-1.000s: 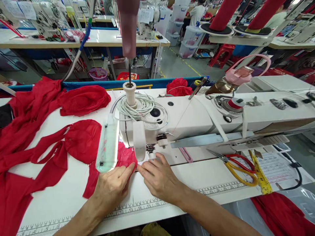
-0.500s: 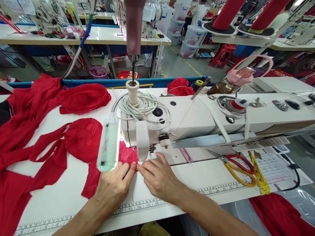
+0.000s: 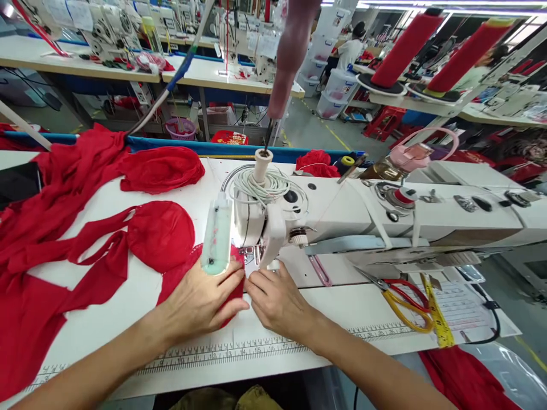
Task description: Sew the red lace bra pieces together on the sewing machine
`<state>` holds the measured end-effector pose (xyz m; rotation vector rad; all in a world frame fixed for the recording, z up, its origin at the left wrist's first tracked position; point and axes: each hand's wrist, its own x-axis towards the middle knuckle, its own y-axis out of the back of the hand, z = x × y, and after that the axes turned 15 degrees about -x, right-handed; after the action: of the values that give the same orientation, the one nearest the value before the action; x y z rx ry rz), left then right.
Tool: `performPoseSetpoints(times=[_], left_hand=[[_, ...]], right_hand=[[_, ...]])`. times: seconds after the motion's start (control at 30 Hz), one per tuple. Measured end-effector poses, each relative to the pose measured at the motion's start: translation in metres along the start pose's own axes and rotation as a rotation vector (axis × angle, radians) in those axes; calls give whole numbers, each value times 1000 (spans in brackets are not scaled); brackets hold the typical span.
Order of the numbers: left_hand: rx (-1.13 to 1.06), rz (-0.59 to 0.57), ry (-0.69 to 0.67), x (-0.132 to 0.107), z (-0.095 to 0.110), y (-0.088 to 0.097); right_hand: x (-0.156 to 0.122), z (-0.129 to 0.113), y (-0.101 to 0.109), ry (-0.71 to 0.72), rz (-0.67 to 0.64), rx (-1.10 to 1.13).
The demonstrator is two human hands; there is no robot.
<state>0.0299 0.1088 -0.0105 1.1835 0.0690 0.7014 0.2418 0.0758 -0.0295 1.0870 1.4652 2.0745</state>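
Seemingly positioning red cloth (image 3: 236, 292) at the sewing machine (image 3: 342, 208), the left hand (image 3: 207, 299) is lying on it, loosely open; the right hand (image 3: 276, 296) is curling nearby, grip unclear; feeding is probably needing a flat edge

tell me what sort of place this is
Probably a sewing workshop: a sewing machine stands in front, red cloth lies beside it, and other machines stand in the background.
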Motion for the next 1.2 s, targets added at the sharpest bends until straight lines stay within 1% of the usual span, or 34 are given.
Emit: performPoseSetpoints(times=[0.03, 0.1, 0.17, 0.23, 0.3, 0.47, 0.57, 0.63, 0.7, 0.83, 0.93, 1.1, 1.2], left_hand=[[31, -2, -30, 2, -7, 0], [98, 26, -46, 2, -18, -4], [119, 93, -34, -1, -26, -10], [96, 155, -36, -4, -29, -15], [77, 184, -42, -6, -27, -17], [132, 121, 6, -4, -15, -18], [147, 134, 36, -5, -11, -23], [145, 147, 60, -6, -11, -27], [131, 158, 54, -8, -13, -29], [113, 180, 49, -11, -17, -32], [110, 184, 68, -10, -16, -29], [73, 184, 42, -6, -13, -19], [70, 201, 27, -9, -16, -20]], right_hand=[[2, 0, 0, 10, -3, -13], [3, 1, -2, 20, 7, -21], [3, 1, -5, 12, 29, -7], [1, 0, -8, -7, 48, 11], [0, 2, -9, -14, 59, 21], [2, 10, -6, 42, 48, 44], [2, 14, -7, 53, 32, 54], [1, 14, -9, 31, 58, 70], [-1, 12, -11, 8, 88, 94], [-5, 9, -14, -8, 92, 124], [-7, 9, -14, -16, 81, 124], [-8, 10, -15, -21, 78, 125], [-10, 9, -17, -37, 87, 105]])
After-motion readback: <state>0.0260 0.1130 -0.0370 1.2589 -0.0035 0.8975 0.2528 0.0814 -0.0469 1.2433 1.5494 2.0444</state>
